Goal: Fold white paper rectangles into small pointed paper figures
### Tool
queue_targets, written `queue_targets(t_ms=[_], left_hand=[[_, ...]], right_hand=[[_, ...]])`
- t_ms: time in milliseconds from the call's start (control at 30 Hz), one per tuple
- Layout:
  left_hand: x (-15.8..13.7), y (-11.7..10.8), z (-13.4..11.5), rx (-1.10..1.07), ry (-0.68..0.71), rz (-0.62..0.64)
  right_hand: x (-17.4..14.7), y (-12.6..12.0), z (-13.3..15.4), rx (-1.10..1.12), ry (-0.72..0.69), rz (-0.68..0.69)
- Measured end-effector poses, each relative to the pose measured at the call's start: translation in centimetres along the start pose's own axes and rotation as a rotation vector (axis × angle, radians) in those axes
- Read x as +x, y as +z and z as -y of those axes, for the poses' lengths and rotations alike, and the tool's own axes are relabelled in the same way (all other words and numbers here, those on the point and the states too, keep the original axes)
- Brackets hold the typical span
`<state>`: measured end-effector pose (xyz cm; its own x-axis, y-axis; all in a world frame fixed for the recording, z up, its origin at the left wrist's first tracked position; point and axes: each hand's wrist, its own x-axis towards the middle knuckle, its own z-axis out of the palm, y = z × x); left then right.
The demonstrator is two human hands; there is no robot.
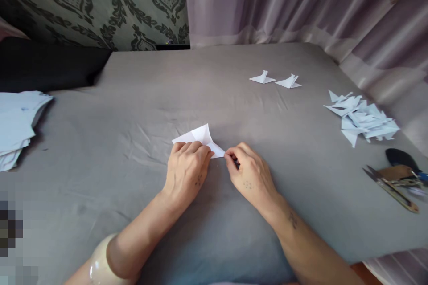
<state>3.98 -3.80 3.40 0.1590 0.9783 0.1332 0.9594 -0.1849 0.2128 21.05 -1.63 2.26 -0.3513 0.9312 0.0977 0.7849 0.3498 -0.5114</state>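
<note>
A partly folded piece of white paper (201,134) lies on the grey cloth surface in front of me. My left hand (189,162) is closed over its near edge, the fingers pressing it down and hiding part of it. At the paper's right corner, my right hand (249,164) pinches the tip between thumb and forefinger. Two folded white paper figures (262,78) stand farther back, to the right of the paper.
A heap of folded white paper pieces (368,118) lies at the right. Nearer me are scissors (391,189) beside a dark rounded item (401,159). At the left are a stack of white paper (16,120) and a black object (50,64). Curtains (284,4) hang behind.
</note>
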Motion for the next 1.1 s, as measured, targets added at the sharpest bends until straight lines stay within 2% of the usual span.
queue_targets(t_ms=[767,1100], left_hand=[[0.2,0.0,0.0,0.014,0.005,0.011],[0.1,0.1,0.0,0.032,0.029,-0.018]], right_hand=[[0.5,0.1,0.3,-0.034,0.037,0.024],[1.3,-1.1,-0.4,0.196,0.250,0.090]])
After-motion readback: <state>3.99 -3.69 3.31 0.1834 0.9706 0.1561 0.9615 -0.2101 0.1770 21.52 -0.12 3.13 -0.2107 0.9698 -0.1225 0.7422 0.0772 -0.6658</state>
